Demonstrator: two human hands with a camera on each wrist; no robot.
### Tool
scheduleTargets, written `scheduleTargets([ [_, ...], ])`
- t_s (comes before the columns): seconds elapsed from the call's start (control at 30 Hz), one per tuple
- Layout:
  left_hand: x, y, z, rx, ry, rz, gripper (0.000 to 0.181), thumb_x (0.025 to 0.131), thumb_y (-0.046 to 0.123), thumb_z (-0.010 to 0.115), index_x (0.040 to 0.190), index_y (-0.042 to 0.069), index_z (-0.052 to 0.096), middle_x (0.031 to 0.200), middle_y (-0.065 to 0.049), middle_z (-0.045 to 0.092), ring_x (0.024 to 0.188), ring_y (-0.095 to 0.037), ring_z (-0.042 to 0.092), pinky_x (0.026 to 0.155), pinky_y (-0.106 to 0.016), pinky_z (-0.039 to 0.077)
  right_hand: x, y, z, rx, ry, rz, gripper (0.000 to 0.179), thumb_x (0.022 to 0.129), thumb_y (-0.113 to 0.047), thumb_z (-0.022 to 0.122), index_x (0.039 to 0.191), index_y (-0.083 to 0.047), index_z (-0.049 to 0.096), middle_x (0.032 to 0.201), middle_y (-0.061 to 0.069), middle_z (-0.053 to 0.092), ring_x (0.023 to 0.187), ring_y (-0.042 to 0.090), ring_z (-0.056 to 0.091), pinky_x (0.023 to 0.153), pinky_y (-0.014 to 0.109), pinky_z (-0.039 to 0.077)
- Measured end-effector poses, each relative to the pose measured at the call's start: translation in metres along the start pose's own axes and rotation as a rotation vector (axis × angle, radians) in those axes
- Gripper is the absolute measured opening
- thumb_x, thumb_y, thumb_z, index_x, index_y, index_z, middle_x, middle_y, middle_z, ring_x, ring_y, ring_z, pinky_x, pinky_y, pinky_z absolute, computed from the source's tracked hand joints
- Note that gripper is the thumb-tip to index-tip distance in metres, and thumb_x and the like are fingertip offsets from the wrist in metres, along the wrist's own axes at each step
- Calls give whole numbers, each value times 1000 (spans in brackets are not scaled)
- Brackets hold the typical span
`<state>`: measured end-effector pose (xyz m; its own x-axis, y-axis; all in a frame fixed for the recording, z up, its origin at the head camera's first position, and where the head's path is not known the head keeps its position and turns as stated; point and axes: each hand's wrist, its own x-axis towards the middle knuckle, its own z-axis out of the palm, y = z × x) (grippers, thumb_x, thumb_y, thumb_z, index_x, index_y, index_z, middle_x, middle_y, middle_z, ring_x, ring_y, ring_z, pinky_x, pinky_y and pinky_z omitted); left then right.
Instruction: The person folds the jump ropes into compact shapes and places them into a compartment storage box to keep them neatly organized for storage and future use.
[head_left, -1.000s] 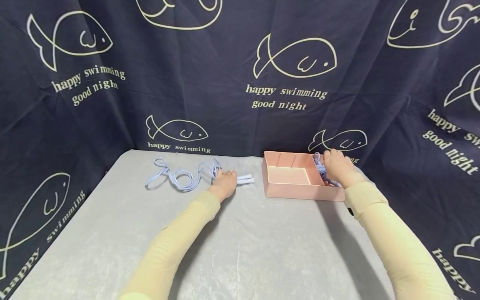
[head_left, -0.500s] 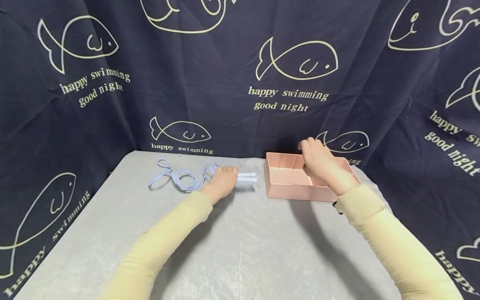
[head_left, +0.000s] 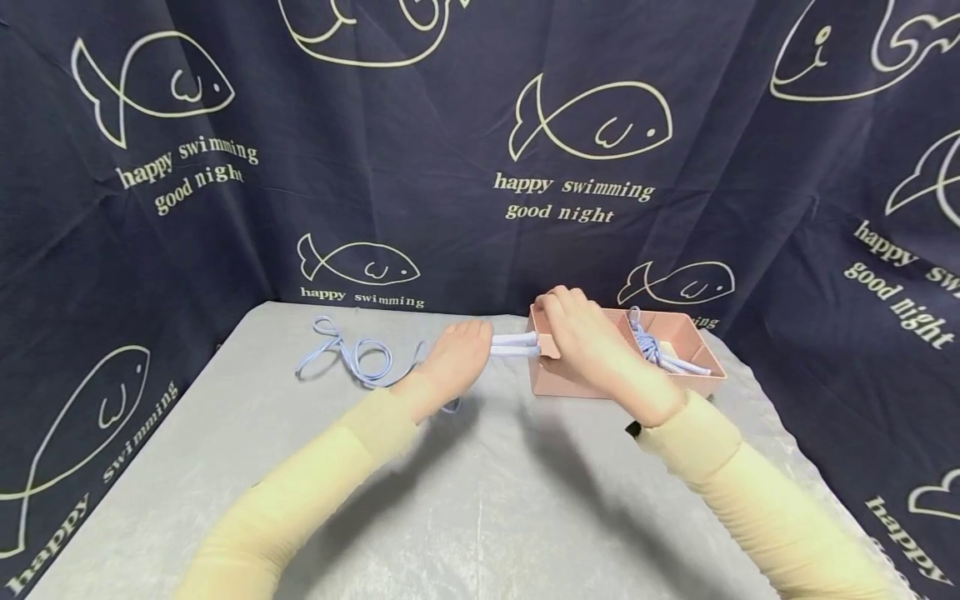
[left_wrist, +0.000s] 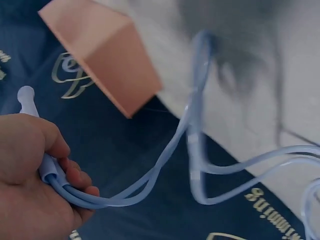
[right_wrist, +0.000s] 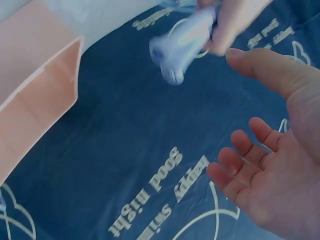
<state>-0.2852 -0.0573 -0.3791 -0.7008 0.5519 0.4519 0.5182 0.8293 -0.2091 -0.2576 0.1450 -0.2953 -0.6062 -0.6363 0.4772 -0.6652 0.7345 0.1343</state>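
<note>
My left hand [head_left: 453,360] grips the two pale handles [head_left: 513,340] of a light blue jump rope. Its cord [left_wrist: 145,187] trails from the fist, and loose loops [head_left: 384,354] lie on the table to the left. My right hand [head_left: 588,342] hovers over the left part of a pink box [head_left: 562,383], close to the handle ends. In the right wrist view the fingers of this hand [right_wrist: 275,165] are spread apart and hold nothing. A second blue jump rope [head_left: 647,343], wound into a bundle, rests in the box's right compartment.
A divider splits the box into two compartments. The grey-covered table [head_left: 480,500] meets a dark blue curtain [head_left: 450,183] with fish drawings along its back edge, with more of the curtain at both sides.
My right hand has left the bundled jump rope in the right compartment and moved left across the box. My left hand has lifted the handles and brought them right, dragging cord along.
</note>
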Motion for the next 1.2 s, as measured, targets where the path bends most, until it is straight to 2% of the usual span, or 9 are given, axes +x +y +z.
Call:
scheduleTargets([
  [0.17, -2, 11, -19, 55, 58, -11, 10, 87, 8, 55, 96, 3, 52, 84, -7, 54, 75, -21, 54, 63, -31, 41, -2, -15, 7, 9, 21, -33, 66, 55, -13, 86, 108, 1, 48, 97, 13, 51, 84, 32, 50, 70, 41, 43],
  [0.33, -7, 23, -31, 103, 105, -21, 11, 86, 9, 57, 95, 4, 52, 82, -5, 54, 74, -19, 54, 61, -29, 41, -6, -24, 19, 11, 54, -45, 66, 55, -9, 83, 109, 1, 47, 99, 14, 50, 89, 32, 50, 73, 42, 42],
  [0.43, -10, 29, -37, 65, 129, -37, 11, 85, 9, 57, 95, 4, 52, 83, -6, 53, 74, -19, 53, 61, -29, 40, -9, -27, 28, -22, 90, -64, 57, 60, -5, 78, 108, 1, 47, 98, 14, 50, 85, 32, 49, 69, 41, 41],
  [0.57, -13, 36, -43, -38, 167, -84, 12, 87, 7, 54, 98, 3, 50, 83, -6, 52, 76, -20, 52, 62, -30, 39, -13, -33, 37, -154, 122, -54, 36, 73, -3, 66, 105, 0, 49, 93, 12, 50, 78, 29, 47, 63, 38, 38],
  [0.67, -14, 42, -46, -128, 215, -134, 15, 85, 3, 55, 99, 3, 50, 83, -6, 53, 76, -21, 51, 62, -30, 37, -16, -37, 42, -260, 134, -10, 22, 81, -5, 52, 103, -1, 50, 91, 12, 50, 78, 29, 46, 68, 38, 37],
  [0.77, -16, 46, -46, -198, 258, -180, 23, 79, 0, 59, 100, 3, 49, 84, -7, 52, 75, -22, 51, 62, -30, 36, -17, -40, 46, -324, 158, 20, 17, 86, -8, 42, 100, -2, 51, 87, 12, 50, 79, 29, 46, 74, 40, 36],
  [0.97, -19, 52, -42, -266, 319, -187, 37, 69, -2, 66, 101, 1, 47, 88, -9, 52, 77, -23, 52, 64, -32, 39, -19, -44, 51, -329, 211, -2, 6, 88, -9, 47, 90, -4, 50, 80, 12, 48, 75, 29, 46, 71, 39, 36],
  [1.1, -21, 50, -43, -290, 283, -169, 36, 70, 3, 69, 100, 3, 49, 86, -7, 55, 78, -23, 54, 65, -33, 39, -23, -43, 50, -340, 203, -15, 9, 91, -9, 43, 84, -5, 47, 77, 11, 47, 70, 27, 44, 65, 36, 33],
  [1.2, -24, 45, -46, -271, 226, -175, 23, 74, 11, 70, 89, 7, 53, 76, -4, 58, 72, -23, 56, 67, -34, 38, -24, -43, 48, -336, 205, -16, 12, 92, -10, 39, 82, -6, 46, 75, 10, 46, 67, 27, 43, 63, 36, 32],
])
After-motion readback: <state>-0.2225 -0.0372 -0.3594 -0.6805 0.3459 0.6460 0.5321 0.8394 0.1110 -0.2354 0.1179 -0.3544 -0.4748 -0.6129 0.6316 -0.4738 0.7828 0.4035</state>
